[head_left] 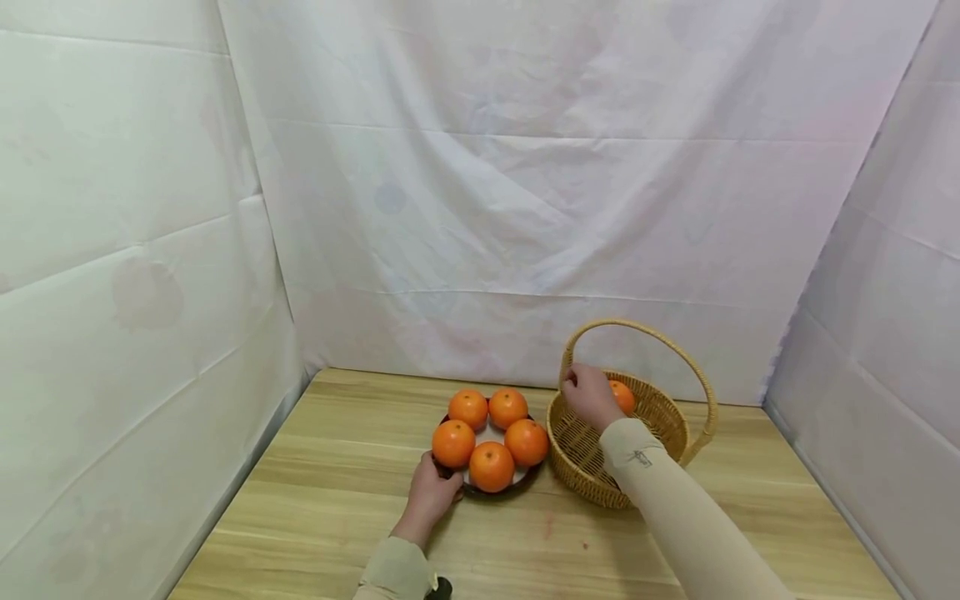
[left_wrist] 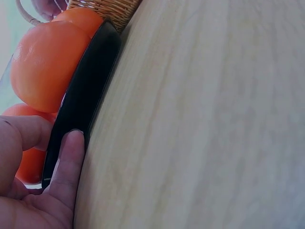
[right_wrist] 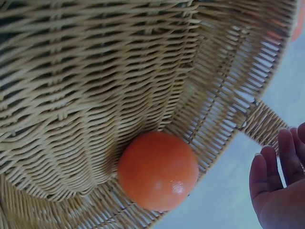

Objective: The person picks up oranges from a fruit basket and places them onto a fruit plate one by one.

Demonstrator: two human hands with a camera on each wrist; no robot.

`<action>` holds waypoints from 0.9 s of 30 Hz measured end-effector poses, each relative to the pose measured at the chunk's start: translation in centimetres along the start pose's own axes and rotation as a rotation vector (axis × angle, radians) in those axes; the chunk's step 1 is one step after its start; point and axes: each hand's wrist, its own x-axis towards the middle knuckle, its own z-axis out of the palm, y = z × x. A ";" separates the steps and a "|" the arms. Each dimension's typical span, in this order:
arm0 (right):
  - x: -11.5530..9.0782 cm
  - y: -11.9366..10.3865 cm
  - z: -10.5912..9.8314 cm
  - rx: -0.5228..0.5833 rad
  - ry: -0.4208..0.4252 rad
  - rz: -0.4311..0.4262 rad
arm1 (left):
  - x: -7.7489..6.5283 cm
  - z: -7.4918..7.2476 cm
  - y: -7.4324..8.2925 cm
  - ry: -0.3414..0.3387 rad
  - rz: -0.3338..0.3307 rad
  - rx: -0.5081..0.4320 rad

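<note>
My left hand [head_left: 433,490] grips the near left rim of a dark round plate [left_wrist: 90,78] with a pale inside. Thumb and fingers lie on either side of its edge. Several oranges [head_left: 492,467] stand in a ring on the plate. My right hand [head_left: 592,395] is over the left side of a wicker basket [head_left: 581,482], close to one end of its arched handle [head_left: 651,331]. Its fingers [right_wrist: 272,174] are loosely bent and hold nothing visible; the handle passes behind them. A single orange [right_wrist: 158,171] rests inside the basket against the woven wall.
The plate and basket stand side by side on a wood-grain table [head_left: 315,492]. White cloth sheets [head_left: 480,208] hang at the back and both sides. A small dark object [head_left: 441,588] shows beside the left sleeve at the bottom edge.
</note>
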 end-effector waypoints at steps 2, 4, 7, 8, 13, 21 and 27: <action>-0.1 0.3 -0.1 0.000 0.012 0.001 | 0.0 0.0 0.0 0.000 -0.005 0.002; -0.1 0.6 -0.3 -0.012 0.026 -0.010 | 0.0 0.0 0.0 0.001 -0.009 0.001; 0.0 1.0 -0.4 -0.061 0.061 -0.039 | 0.1 -0.1 0.0 0.003 -0.008 0.001; 0.0 1.2 -0.5 -0.074 0.069 -0.045 | 0.1 -0.1 0.0 0.004 -0.006 0.002; 0.1 1.8 -0.9 -0.120 0.093 -0.021 | 0.1 -0.2 0.0 0.002 -0.001 -0.002; -0.1 2.9 -1.7 -0.162 0.115 0.050 | 0.1 -0.1 -0.1 -0.010 -0.008 -0.015; -0.1 3.7 -1.9 -0.154 0.100 0.116 | 0.1 -0.2 -0.2 -0.009 -0.002 -0.016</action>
